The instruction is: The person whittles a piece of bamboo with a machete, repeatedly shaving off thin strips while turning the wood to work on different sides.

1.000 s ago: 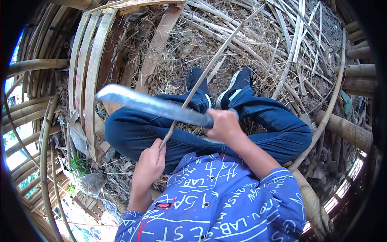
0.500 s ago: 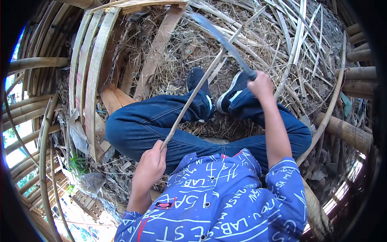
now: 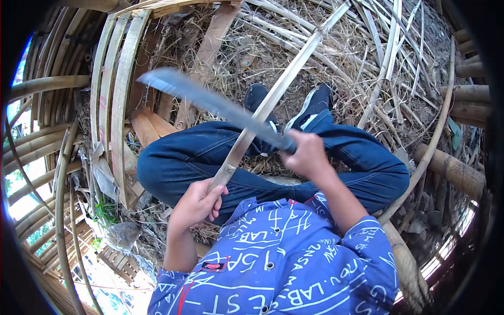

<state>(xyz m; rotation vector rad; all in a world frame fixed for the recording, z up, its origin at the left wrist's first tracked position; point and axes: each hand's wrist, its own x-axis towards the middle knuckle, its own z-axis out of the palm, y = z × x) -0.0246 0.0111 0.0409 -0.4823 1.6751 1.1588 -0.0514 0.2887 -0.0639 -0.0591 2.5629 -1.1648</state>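
Observation:
A long split bamboo strip [image 3: 287,76] runs slantwise from my lap up to the top of the head view, its pale broad face turned up. My left hand [image 3: 197,203] is closed round its near end, thumb lying on the face. In my right hand [image 3: 308,153] is the dark handle of a machete [image 3: 202,100]. Its blade, slightly smeared by motion, points to the upper left and crosses over the strip in this view. Both hands are above my crossed legs [image 3: 184,163] in jeans, with my shoes [image 3: 315,102] beyond them.
Wooden slats [image 3: 126,79] stand at the left, beside a plank [image 3: 218,34]. Dry straw and shavings [image 3: 236,68] cover the ground, with many bamboo strips [image 3: 386,63] at the upper right. Bamboo poles [image 3: 451,170] edge the space on both sides.
The machete has swung from the upper right down and left, now crossing the strip. The strip has been rolled from its narrow edge to its broad pale face.

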